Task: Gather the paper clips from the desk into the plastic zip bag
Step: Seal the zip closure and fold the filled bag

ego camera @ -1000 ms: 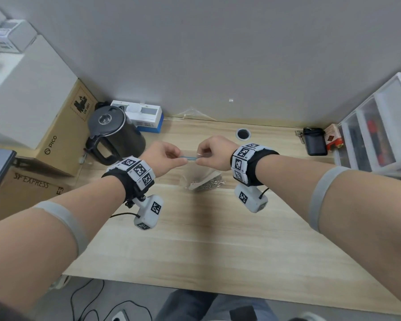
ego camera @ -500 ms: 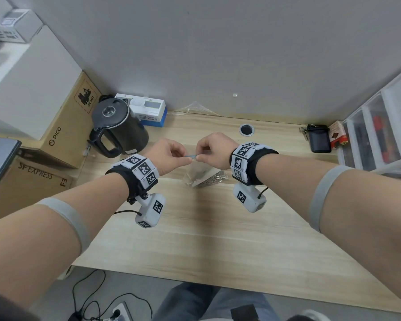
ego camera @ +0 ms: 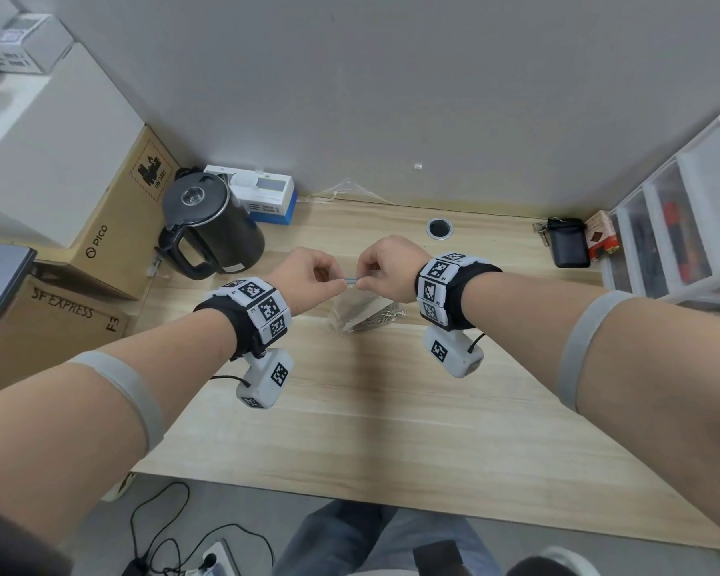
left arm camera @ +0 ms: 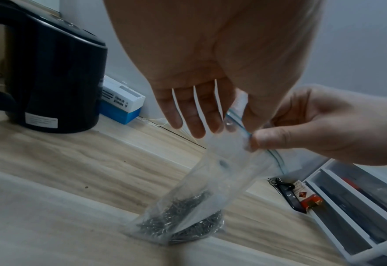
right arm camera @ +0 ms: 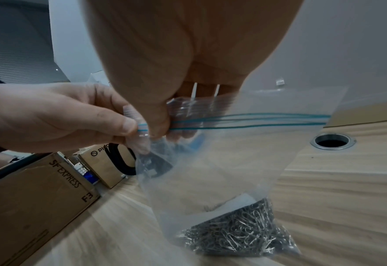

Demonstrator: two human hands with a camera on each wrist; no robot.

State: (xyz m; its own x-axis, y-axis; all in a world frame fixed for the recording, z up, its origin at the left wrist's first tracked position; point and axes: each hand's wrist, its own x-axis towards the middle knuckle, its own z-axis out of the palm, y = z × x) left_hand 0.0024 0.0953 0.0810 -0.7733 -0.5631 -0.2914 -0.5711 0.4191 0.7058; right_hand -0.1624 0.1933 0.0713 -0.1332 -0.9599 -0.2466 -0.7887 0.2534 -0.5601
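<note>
A clear plastic zip bag (ego camera: 356, 313) with blue seal lines (right arm camera: 256, 119) hangs between my hands, its bottom resting on the wooden desk (ego camera: 391, 409). A heap of silver paper clips (right arm camera: 240, 234) lies inside at the bottom, also seen as paper clips (left arm camera: 183, 221) in the left wrist view. My left hand (ego camera: 333, 284) pinches the left end of the seal strip. Close beside it, my right hand (ego camera: 366, 280) pinches the same strip. No loose clips show on the desk.
A black kettle (ego camera: 208, 230) and a white and blue box (ego camera: 267, 197) stand at the back left, with cardboard boxes (ego camera: 113, 226) beyond. A cable hole (ego camera: 439, 228) lies behind the hands. A black pouch (ego camera: 568, 247) and plastic drawers (ego camera: 674, 243) sit at the right.
Both hands keep pinching the seal strip, and the gap between them has narrowed slightly. The bag still rests in the same spot.
</note>
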